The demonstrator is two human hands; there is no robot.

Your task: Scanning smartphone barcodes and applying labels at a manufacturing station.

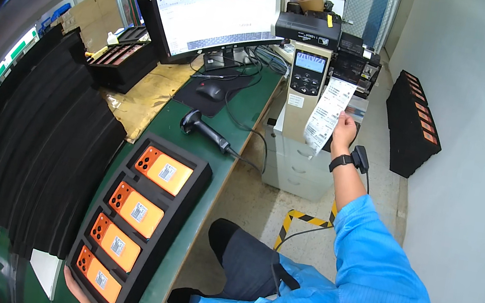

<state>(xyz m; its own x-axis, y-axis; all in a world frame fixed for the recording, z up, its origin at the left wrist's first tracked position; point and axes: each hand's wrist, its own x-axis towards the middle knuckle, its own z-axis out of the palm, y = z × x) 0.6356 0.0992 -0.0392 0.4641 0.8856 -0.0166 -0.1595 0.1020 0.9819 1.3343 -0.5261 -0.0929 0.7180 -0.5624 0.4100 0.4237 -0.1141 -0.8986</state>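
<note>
My right hand (344, 133) reaches out to the label printer (307, 89) and is closed on the edge of a long white strip of printed labels (329, 114), which hangs at the printer's front. At the near left, my left hand (78, 292) grips the side of a black foam tray (178, 208); part of its fingers is hidden by the tray. Several orange phones (138, 210) lie back up in the tray's slots, each with a white label on it. The tray rests on the green table (185, 231).
Tall black foam trays (46, 146) are stacked at the left. A barcode scanner (204, 130), a mouse (210, 90) and a monitor (220, 15) stand on the table. White drawers (300, 167) are below the printer. More trays with orange phones (412, 124) sit by the right wall.
</note>
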